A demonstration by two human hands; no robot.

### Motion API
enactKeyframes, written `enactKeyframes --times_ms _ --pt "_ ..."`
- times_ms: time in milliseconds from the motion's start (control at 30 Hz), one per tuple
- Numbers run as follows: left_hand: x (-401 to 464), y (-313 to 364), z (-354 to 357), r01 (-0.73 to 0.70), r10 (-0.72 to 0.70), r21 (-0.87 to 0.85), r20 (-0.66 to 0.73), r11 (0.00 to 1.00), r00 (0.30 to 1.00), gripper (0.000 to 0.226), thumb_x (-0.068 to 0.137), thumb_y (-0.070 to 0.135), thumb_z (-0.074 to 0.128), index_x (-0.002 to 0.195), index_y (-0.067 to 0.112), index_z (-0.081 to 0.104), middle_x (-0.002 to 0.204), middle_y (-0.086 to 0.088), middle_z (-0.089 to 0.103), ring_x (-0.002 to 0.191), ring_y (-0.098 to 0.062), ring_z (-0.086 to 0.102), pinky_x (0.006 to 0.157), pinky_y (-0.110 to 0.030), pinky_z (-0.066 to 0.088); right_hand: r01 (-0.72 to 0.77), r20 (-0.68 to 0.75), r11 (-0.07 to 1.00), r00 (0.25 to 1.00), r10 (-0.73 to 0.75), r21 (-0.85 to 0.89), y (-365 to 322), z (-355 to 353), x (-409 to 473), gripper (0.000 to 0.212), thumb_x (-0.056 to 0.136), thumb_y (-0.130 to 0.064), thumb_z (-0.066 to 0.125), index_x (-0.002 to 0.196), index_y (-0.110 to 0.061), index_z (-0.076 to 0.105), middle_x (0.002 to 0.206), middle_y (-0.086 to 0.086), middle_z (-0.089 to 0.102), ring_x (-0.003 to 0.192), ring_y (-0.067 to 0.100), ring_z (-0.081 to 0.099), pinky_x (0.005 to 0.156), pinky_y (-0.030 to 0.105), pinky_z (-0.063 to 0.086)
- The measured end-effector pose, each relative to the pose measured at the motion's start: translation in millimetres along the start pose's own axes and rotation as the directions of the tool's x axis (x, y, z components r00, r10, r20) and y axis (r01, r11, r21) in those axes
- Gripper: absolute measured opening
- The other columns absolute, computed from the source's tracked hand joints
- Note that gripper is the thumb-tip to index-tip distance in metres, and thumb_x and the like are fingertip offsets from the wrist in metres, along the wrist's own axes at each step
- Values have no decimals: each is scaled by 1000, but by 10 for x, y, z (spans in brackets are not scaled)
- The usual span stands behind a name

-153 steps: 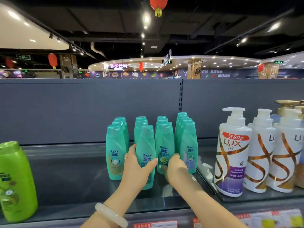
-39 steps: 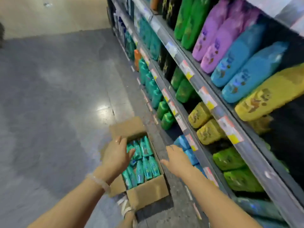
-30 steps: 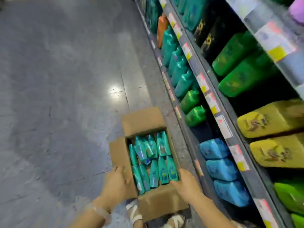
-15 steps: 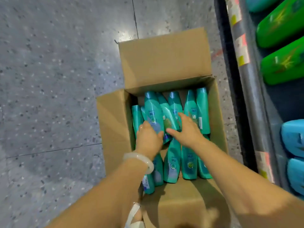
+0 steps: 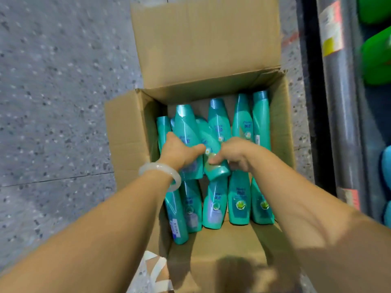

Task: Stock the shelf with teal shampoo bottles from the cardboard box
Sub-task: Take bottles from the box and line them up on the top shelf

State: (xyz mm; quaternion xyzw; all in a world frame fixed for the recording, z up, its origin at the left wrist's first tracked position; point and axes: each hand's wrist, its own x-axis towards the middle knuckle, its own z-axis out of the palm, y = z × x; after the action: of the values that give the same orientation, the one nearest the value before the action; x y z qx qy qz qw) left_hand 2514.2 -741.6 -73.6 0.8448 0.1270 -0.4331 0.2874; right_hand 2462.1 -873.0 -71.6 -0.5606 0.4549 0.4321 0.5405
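Note:
An open cardboard box sits on the floor below me, with several teal shampoo bottles lying flat in it. My left hand, with a pale bangle on the wrist, is wrapped around one teal bottle at the box's left side. My right hand is closed around a second teal bottle, which lies tilted across the others. Further bottles lie in a row nearer to me, partly under my forearms.
The box's far flap stands open. A speckled grey floor spreads to the left. The bottom shelf rail with price tags runs along the right, with green and blue bottles behind it.
I turned from the shelf down to the box on the floor and leaned in. Both hands reached into the box and closed on teal bottles.

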Motion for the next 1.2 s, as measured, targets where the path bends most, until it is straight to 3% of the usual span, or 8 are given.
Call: enactKeyframes --times_ms 100,233,333,500,667,833,1000,1200 --pt "-385 -78 -161 58 -56 -295 15 954 998 67 56 29 81 107 5 46 103 -13 64 86 -27 65 80 -42 56 -40 195 951 981 -22 307 348 60 -431 20 84 8 59 92 -10 63 68 -4 69 56 6 65 46 15 50" --pt "-1192 57 -480 -26 43 -425 31 905 999 45 76 3 72 105 12 39 93 -6 61 75 -17 64 64 -33 58 62 260 823 933 -249 565 572 76 -1183 52 82 21 50 116 -19 48 103 4 65 88 16 63 72 26 57" --pt "-1868 405 -778 -183 233 -449 58 875 971 43 76 -2 71 100 21 44 92 0 64 71 -5 67 59 -19 57 212 178 713 886 -429 668 425 -101 -1911 65 74 23 55 120 -21 46 108 5 64 93 17 65 82 30 55" --pt "-2974 1326 -1314 -414 516 -513 67 752 854 56 72 -1 71 117 18 43 98 3 69 83 -7 70 64 -19 56 483 -61 519 771 -634 706 -73 -543 -3401 77 62 11 59 132 -9 35 109 13 63 93 25 65 80 39 56" --pt "-4032 2216 -1942 -567 746 -564 140 600 651 82 54 -1 84 122 20 43 101 2 70 86 -12 69 66 -23 56 751 -315 351 584 -749 558 -377 -785 -5040 72 59 11 63 123 -17 43 98 4 70 85 21 67 73 36 57" --pt "-5230 2859 -2558 -732 910 -545 176 408 376 79 55 -9 76 119 24 44 102 6 69 88 -8 69 68 -22 56 890 -497 189 396 -772 416 -426 -714 -6484 77 56 10 71 123 -17 44 104 4 70 90 20 68 72 35 57" --pt "-6456 3281 -3058 -824 964 -520 243 224 109 74 56 -3 78 112 33 46 103 7 68 91 -10 69 71 -25 57 959 -634 60 228 -739 276 -279 -515 -7823 71 61 13 62 124 -13 45 103 8 70 86 21 69 67 32 57" --pt "-7643 3465 -3177 -822 947 -564 300 78 -115 66 64 -4 76 115 26 46 98 2 70 82 -9 71 63 -25 57 998 -758 -35 17 -652 52 158 -319 -9050 70 63 13 62 125 -15 45 111 8 67 95 24 66 80 39 57"
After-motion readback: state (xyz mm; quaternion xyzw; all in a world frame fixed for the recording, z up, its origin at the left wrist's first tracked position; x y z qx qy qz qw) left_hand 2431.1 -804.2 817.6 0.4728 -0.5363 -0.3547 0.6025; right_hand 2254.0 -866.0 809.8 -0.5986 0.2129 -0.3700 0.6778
